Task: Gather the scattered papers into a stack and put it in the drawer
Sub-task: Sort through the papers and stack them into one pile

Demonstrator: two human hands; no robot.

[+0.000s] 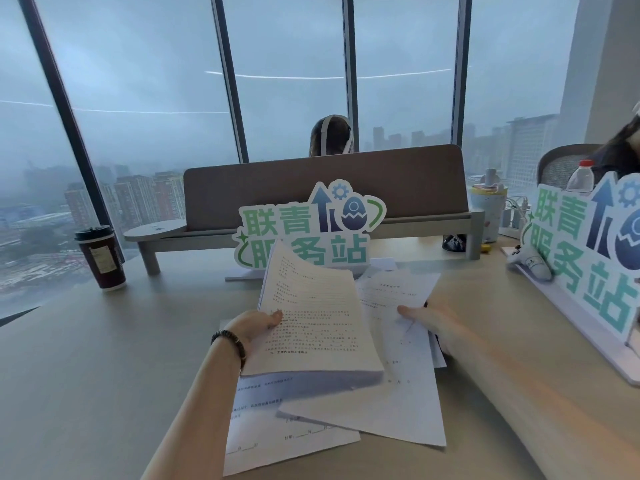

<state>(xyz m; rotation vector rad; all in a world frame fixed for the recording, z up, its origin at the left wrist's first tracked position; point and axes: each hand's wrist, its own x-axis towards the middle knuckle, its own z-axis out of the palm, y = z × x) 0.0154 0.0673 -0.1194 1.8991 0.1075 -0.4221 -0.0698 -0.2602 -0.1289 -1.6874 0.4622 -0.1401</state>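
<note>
Pinching the thick stack by its nine o'clock edge, our left hand lifts it so sheets can slide under; our right hand at three o'clock presses a loose sheet; more papers lie at six o'clock on the desk; no drawer shows.

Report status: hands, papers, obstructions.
Left hand holds lifted paper stack. Right hand on loose sheets on desk. Drawer unseen. Nothing blocking.
</note>
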